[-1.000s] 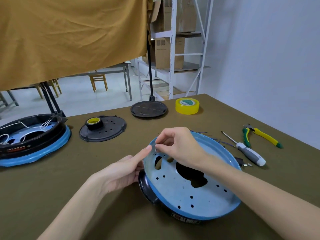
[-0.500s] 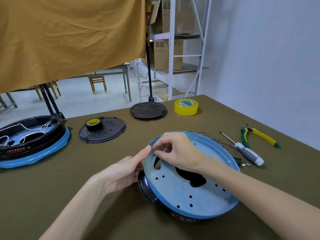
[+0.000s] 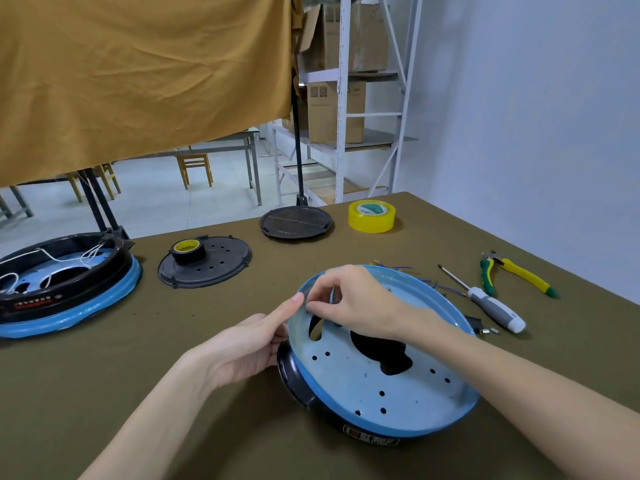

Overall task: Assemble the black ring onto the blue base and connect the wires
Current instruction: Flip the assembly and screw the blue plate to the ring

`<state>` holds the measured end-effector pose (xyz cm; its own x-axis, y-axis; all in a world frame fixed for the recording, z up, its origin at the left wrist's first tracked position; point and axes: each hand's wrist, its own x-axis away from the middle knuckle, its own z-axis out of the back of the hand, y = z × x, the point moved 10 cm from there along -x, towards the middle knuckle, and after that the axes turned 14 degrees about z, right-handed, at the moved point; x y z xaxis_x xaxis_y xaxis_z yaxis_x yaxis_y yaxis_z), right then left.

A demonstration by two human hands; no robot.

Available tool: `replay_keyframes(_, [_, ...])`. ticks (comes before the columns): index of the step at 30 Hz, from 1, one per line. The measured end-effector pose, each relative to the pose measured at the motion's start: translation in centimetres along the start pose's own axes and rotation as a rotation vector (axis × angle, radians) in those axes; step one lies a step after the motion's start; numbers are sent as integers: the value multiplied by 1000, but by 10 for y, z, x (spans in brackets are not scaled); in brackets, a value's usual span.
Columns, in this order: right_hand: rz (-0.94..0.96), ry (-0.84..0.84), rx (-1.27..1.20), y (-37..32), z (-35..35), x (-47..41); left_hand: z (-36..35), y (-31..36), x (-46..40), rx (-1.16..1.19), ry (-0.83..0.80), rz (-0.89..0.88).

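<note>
Centrally on the olive-green table (image 3: 104, 393) sits the blue base (image 3: 377, 386), tilted toward the camera, its pale inner face with holes and cut-outs showing. Black ring (image 3: 294, 379) is beneath it, visible as a dark rim along the lower left and front edge; a label strip shows on that front edge.

Left hand (image 3: 242, 351): grips the left rim of the blue base, thumb lying straight up along the rim edge, remaining fingers curled behind the rim and black ring.

Right hand (image 3: 353, 303): reaches over the far-left part of the base interior. Thumb and forefinger are pressed together in a pinch just beside the left thumb tip, near the rim and one elongated cut-out. Whatever is pinched is too small to make out; cannot tell if anything is held. Other fingers curled.

Thin wires (image 3: 408, 271) (blue, with small terminals) lie behind the far rim of the base, on the table.

Other items:
- Screwdriver (image 3: 491, 306), grey and white handle, right of the base, just beside the wires.
- Pliers (image 3: 516, 275), yellow-green handles, further right.
- Yellow tape roll (image 3: 371, 216) at the far edge.
- Black round plate (image 3: 296, 222) just left of the tape roll.
- Black perforated disc (image 3: 207, 266) with a small black tape roll (image 3: 187, 251) on it.
- Second assembled unit (image 3: 65, 285) at far left: black ring on blue base, white wires inside.
</note>
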<state>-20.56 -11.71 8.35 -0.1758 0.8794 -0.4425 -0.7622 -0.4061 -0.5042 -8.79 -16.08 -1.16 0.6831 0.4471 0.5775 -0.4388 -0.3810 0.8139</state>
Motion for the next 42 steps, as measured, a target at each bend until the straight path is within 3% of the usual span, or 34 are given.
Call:
replay_keyframes(8, [-57, -55, 34, 1, -2, -6, -1, 0, -1, 17, -2, 0])
replay_keyframes(11, [-24, -70, 137, -4, -4, -3, -2, 1, 1, 13, 4, -3])
replay_keyframes(15, [-5, -101, 57, -4, -2, -2, -2, 1, 2, 8, 0, -2])
replay_keyframes(33, [30, -213, 202, -9, -4, -8, -4, 1, 3, -24, -17, -2])
replay_keyframes(37, [6, -192, 301, -10, -3, -8, -4, 3, 5, -14, 13, 5])
replay_keyframes(42, [-107, 10, 172, 6, 33, 17, -6, 1, 8, 11, 140, 22])
